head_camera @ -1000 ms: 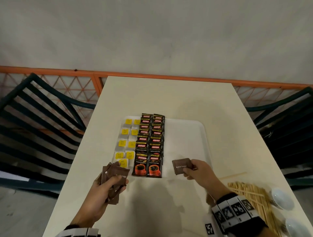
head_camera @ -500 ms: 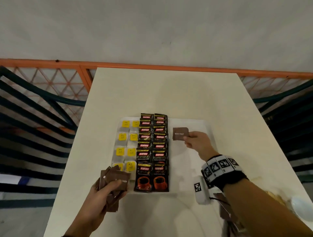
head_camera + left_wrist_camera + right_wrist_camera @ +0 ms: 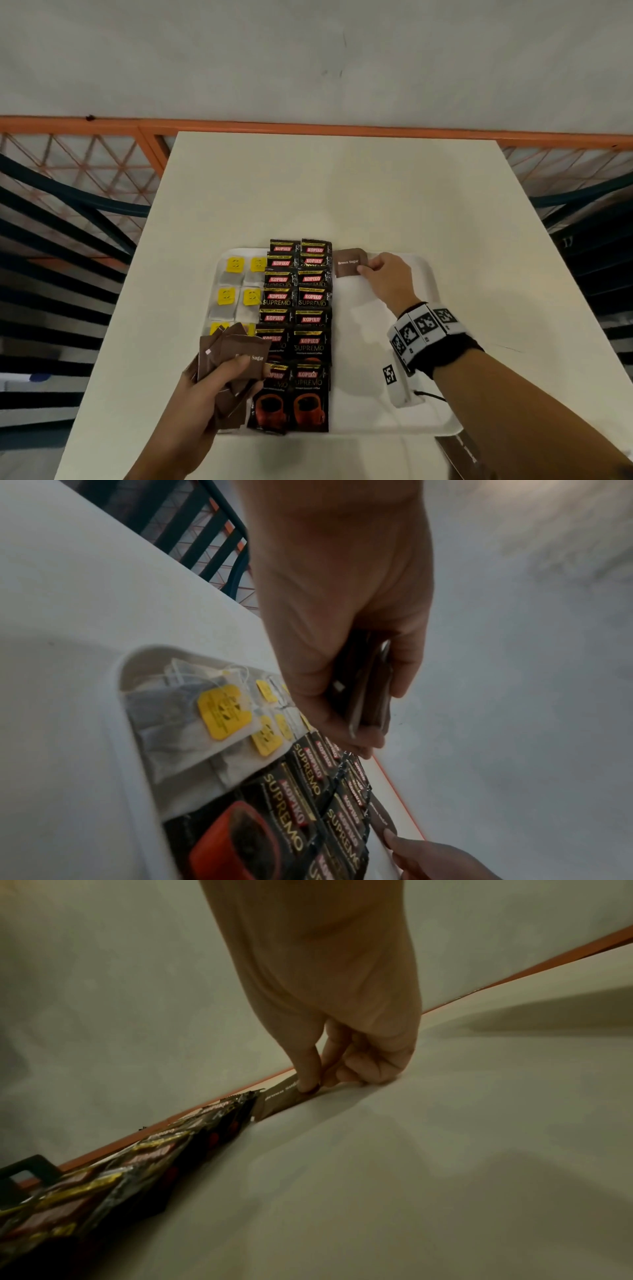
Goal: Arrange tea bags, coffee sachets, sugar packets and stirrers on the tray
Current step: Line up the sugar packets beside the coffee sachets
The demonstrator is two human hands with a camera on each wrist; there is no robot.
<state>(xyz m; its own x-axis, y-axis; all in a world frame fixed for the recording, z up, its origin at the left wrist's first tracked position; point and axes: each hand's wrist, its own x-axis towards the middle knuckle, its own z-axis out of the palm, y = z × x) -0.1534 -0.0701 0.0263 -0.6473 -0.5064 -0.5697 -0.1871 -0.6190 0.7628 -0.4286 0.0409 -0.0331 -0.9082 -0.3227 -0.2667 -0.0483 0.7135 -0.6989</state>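
A white tray (image 3: 424, 274) lies on the table. Tea bags with yellow tags (image 3: 236, 284) fill its left side in two columns. Beside them run two columns of black coffee sachets (image 3: 298, 329). My right hand (image 3: 383, 279) pinches one brown sugar packet (image 3: 349, 263) at the tray's far end, just right of the coffee sachets; the right wrist view shows the packet (image 3: 284, 1096) low against the tray. My left hand (image 3: 219, 390) grips a fan of several brown sugar packets (image 3: 236, 356) over the tray's near left corner, hiding some tea bags.
The cream table (image 3: 335, 188) is bare beyond the tray. An orange rail (image 3: 308, 128) runs behind its far edge. Dark slatted chairs (image 3: 51, 257) stand left and right. The tray's right half (image 3: 370, 342) holds nothing. A dark object (image 3: 459, 448) shows under my right forearm.
My right hand carried the single sugar packet from the tray's near edge to its far end, beside the top coffee sachets. The left hand kept its fan of packets.
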